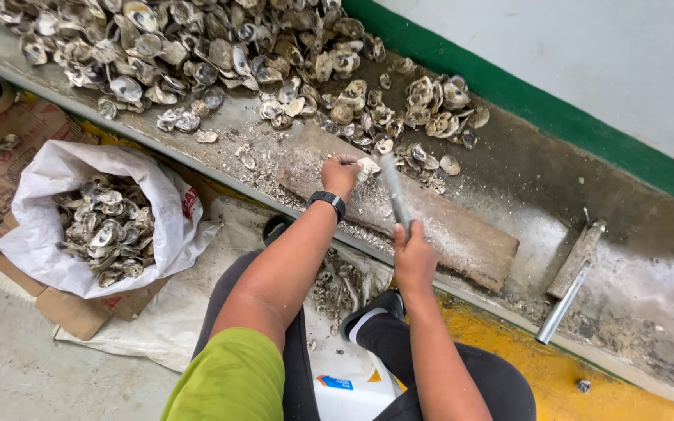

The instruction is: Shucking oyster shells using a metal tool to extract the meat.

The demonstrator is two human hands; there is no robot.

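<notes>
While seated at the low concrete desk (524, 179), left hand (340, 173) clenched around an oyster shell (367, 166), pinning it on the wooden board (462, 234). Right hand (413, 257) gripping the handle of a metal rod tool (393, 191), shaft angled up and away toward the shell, tip just beside it; motion blur on the shaft, contact unclear. Black wristwatch (328, 200) on the left wrist. Board lying flat on the desk, dusted with grey shell grit. Large oyster pile (196, 47) across the far left of the desk, smaller cluster (423, 109) just behind the board, near the held shell. Second metal bar (567, 296) resting on the desk to the right, well apart from both hands, end overhanging the edge. White sack (48, 234) on the floor at left, mouth open, filled with shells, sitting on flattened cardboard (79, 312). Green stripe (524, 101) running along the wall base behind the desk. Dark trousers, black shoes with white socks (372, 312) below, green sleeve (228, 382) at bottom edge. Shell fragments scattered between the feet.
</notes>
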